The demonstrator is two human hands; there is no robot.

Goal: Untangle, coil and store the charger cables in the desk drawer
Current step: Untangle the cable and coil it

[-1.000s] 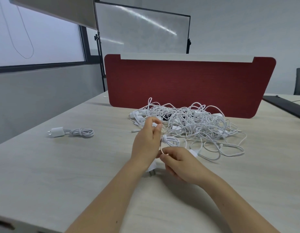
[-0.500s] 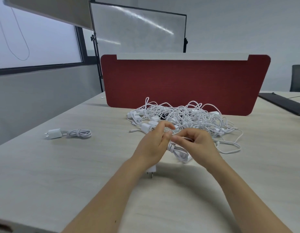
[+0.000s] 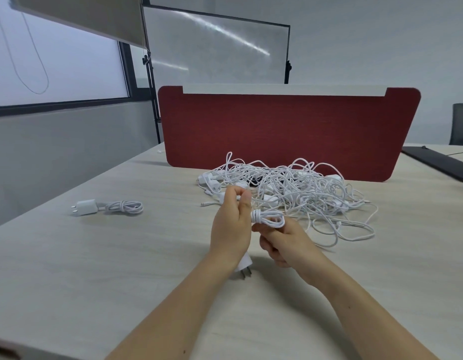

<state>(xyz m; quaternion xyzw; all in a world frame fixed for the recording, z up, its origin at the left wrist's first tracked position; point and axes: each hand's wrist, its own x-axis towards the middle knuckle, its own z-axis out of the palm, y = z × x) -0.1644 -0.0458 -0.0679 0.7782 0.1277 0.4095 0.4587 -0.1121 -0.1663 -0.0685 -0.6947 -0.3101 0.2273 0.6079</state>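
In the middle of the frame, low over the desk (image 3: 95, 281), the left hand (image 3: 231, 224) is curling its fingers round one end of a small coil (image 3: 268, 219) of white cable. The right hand (image 3: 285, 242) is gripping the coil's looped end from below. A white plug (image 3: 244, 266) is sticking out beneath the left palm, prongs down, close to the desk top. Just beyond the hands, the tangled pile (image 3: 290, 193) of white chargers is lying on the desk. Well apart, at centre left, a coiled charger (image 3: 108, 206) is resting. The red divider (image 3: 277, 131) is standing right behind the pile.

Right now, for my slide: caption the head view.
Left hand and right hand hold a coiled cable; tangled pile behind, finished charger aside.
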